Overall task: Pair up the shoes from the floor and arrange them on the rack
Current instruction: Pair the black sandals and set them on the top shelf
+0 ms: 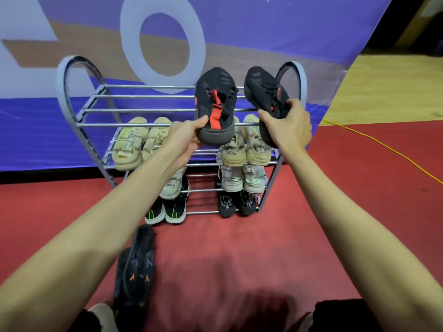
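A blue banner [263,32] with a big pale ring printed on it fills the top of my view, and the red floor [239,248] fills the bottom. In the middle stands the grey metal rack [143,110], its top bars in the centre of the frame and three lower shelves under them. My two bare forearms reach up from the lower corners toward that top shelf. On the second shelf I see a cream pair [139,144] at the left and another cream pair [247,144] at the right, partly behind what I hold. Lower down sit pale shoes, a black pair with green stripes [166,210] and a dark pair [237,203] at the bottom right. Two black shoes [135,267] lie on the floor at lower centre-left, one leaning on the other. My left hand [184,137] has its fingers clamped on the heel of a black shoe with a red tongue [215,101], toe pointing up over the top bars. My right hand [287,128] grips the matching black shoe [263,92] just beside it, near the rack's right arch. A yellow cable [383,144] runs across the floor at the right
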Demonstrator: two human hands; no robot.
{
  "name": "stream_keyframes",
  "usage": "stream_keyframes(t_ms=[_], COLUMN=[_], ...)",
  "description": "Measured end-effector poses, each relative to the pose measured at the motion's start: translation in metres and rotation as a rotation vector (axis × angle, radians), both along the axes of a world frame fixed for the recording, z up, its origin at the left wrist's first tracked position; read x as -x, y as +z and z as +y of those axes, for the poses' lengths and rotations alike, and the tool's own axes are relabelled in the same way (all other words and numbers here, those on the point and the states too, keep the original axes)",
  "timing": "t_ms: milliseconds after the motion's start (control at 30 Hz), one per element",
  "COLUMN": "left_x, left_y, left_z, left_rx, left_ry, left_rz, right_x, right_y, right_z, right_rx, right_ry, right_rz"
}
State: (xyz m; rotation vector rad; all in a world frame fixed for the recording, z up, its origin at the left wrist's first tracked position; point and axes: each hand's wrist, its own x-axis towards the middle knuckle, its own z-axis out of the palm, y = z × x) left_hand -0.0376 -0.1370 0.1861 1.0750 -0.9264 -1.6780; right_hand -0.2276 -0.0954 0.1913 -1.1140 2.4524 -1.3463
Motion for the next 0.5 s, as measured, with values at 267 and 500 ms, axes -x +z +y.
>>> stream_keyframes(t_ms=[267,500], left_x=[0.029,0.049], left_y=[-0.010,-0.009], left_z=[-0.044,-0.060], left_rx=[-0.001,-0.016], left_ry=[-0.011,0.000], left_rz=[-0.002,-0.007], right_x=[0.001,0.012], right_y=[-0.003,-0.010], right_z=[-0.065,-0.085], right_rx=[-0.080,-0.162], right_ry=[-0.064,-0.063], right_rz=[0.124,0.169])
